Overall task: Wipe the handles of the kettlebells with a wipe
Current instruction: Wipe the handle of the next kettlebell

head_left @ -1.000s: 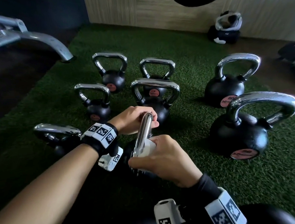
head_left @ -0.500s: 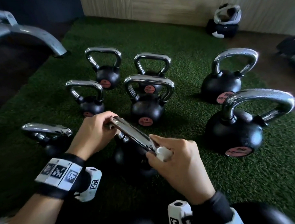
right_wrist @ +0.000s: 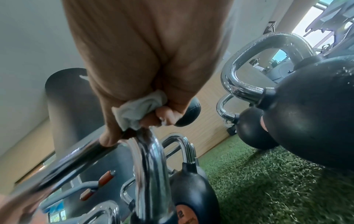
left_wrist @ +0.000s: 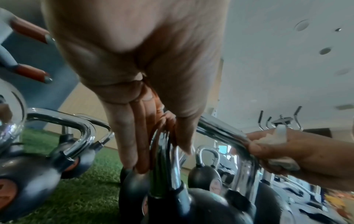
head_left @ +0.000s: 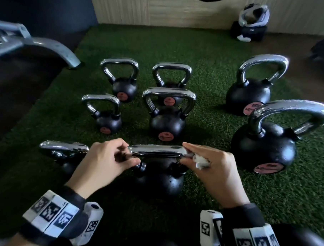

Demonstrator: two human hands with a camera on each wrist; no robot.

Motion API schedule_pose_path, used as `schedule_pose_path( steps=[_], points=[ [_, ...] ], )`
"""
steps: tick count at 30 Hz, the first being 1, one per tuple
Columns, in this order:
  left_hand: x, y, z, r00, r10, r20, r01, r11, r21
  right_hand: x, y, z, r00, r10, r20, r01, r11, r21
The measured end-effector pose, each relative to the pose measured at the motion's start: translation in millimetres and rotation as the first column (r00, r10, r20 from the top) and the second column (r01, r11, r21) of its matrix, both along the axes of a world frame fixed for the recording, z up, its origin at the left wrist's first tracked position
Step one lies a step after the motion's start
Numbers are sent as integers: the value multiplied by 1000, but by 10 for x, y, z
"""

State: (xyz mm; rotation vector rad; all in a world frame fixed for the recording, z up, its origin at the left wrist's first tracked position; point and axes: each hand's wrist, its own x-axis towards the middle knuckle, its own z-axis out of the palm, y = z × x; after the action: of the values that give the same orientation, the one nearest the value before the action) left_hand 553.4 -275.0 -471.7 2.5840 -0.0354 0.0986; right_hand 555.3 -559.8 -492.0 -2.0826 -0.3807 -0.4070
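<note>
Wiping the handle (head_left: 157,151) of the nearest kettlebell (head_left: 160,178), we pinch the wipe (head_left: 201,161) at its right end with our right hand (head_left: 213,169); our left hand (head_left: 105,160) curls round the other end, the bar running crosswise between both grips.

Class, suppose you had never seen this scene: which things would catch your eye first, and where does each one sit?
First, the two hands at the nearest kettlebell's chrome handle: the left hand grips its left end, while the right hand presses a crumpled white wipe against its right end. Next, the large kettlebell on the green turf at the right.
</note>
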Motion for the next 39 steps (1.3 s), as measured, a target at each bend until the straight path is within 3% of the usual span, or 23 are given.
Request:
schedule_pose_path(
  steps=[5,8,11,14,20,25,28,31,33,39],
  points=[
    [-59,45,114,992,-26,-127,31,999,40,-36,-50,234,993,-92,-80,84,991,-100],
    [-149,78,184,973,-65,-221,84,993,79,-142,-65,407,956,-174,-235,151,982,-113],
    [-246,121,181,959,-71,-274,91,994,64,-279,-28,562,899,-139,-415,128,990,-55],
    [-309,143,143,959,-82,-271,105,992,72,-470,58,723,858,-106,-503,118,993,-8],
    [-247,209,221,961,-124,-249,129,992,4,-1141,266,1164,797,-149,-585,141,988,-59],
    [-408,317,286,945,-213,-247,170,968,-185,-1624,497,1367,772,-147,-619,201,979,18],
    [-560,364,267,919,-298,-256,237,940,-244,-1689,516,1385,770,-106,-629,194,978,72],
    [-762,365,154,857,-399,-325,292,897,-331,-1751,436,1320,790,18,-613,82,988,134],
    [-923,381,49,819,-447,-359,302,869,-391,-1833,377,1258,820,24,-572,32,996,88],
    [-1383,505,-273,862,-305,-406,180,931,-317,-2103,505,983,972,-95,-215,73,992,-107]
  ],
)
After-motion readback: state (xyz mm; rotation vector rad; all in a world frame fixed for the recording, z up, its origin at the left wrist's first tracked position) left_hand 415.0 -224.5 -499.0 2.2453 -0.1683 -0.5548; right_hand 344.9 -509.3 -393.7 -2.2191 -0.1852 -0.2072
